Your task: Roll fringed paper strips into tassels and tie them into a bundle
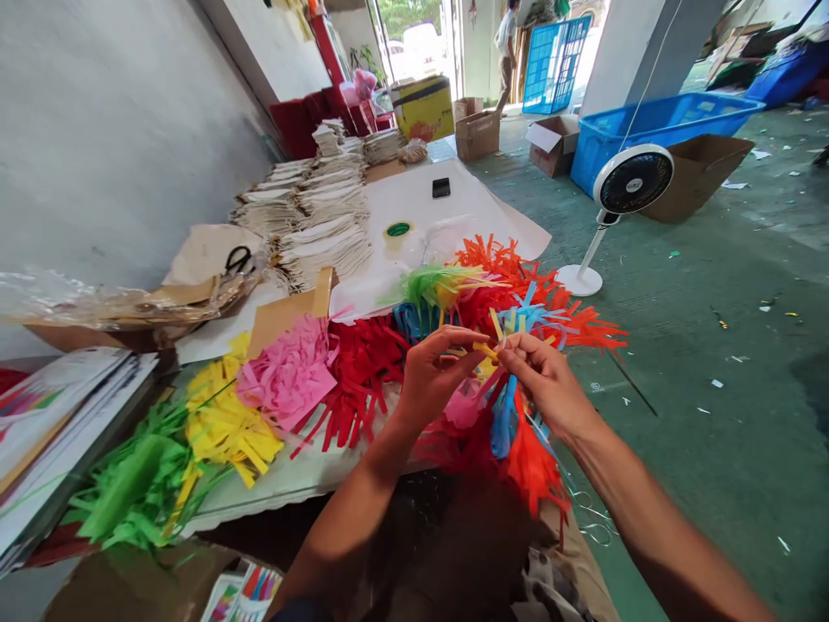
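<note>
My left hand and my right hand meet above the table edge, fingers pinched together on a bundle of fringed paper strips in yellow, blue, pink and orange. The bundle hangs down between my hands over my lap. Behind it lie heaps of cut paper fringe: orange, red, pink, yellow and green.
Stacks of folded white paper, scissors, a green tape roll and a phone lie further back on the table. A white floor fan, blue crates and cardboard boxes stand on the green floor to the right. A person stands at the far doorway.
</note>
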Available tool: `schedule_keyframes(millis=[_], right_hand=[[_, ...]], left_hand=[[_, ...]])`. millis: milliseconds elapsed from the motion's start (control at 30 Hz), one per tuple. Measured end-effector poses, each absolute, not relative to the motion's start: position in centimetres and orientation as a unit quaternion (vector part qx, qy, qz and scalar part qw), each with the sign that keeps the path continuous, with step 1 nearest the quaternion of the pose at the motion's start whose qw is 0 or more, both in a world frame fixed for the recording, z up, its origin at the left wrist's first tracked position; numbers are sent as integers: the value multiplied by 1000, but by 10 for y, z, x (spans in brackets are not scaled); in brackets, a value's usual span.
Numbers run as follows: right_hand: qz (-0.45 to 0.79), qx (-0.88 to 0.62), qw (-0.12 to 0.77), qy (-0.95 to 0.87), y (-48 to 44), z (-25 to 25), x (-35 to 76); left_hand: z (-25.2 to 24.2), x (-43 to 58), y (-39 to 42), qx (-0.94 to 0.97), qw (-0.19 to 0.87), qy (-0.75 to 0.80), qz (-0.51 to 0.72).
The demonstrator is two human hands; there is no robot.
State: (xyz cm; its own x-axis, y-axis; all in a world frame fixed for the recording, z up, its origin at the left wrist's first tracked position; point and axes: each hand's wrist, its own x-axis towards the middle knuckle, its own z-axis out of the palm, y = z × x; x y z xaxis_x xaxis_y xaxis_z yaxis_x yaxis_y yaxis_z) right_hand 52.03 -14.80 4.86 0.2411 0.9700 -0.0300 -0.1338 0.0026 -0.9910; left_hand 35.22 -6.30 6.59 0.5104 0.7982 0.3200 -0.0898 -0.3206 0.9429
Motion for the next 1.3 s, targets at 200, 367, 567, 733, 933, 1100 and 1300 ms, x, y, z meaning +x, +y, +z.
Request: schedule_keyframes(millis=[200,367,567,733,933,1100,1300], right_hand=[[554,-490,590,-325,-146,44,518],[552,-476,605,-322,-145,41,517],[523,-480,617,-339,-145,40,514],[506,-481,616,-365,-146,41,513],[515,-469,597,-398,-147,39,516],[528,-468,599,-377,-145,39,516],[516,-459,619,-375,-144,39,514]], left_hand=[[59,350,-58,681,551,236,420],[60,353,-61,657,564,259,428],[58,358,-66,621,598,289,417],[58,357,-62,616,602,293,415],[64,348,-53,661,570,281,399],[66,349,-55,686,560,258,387],[63,353,-60,677,562,262,397]])
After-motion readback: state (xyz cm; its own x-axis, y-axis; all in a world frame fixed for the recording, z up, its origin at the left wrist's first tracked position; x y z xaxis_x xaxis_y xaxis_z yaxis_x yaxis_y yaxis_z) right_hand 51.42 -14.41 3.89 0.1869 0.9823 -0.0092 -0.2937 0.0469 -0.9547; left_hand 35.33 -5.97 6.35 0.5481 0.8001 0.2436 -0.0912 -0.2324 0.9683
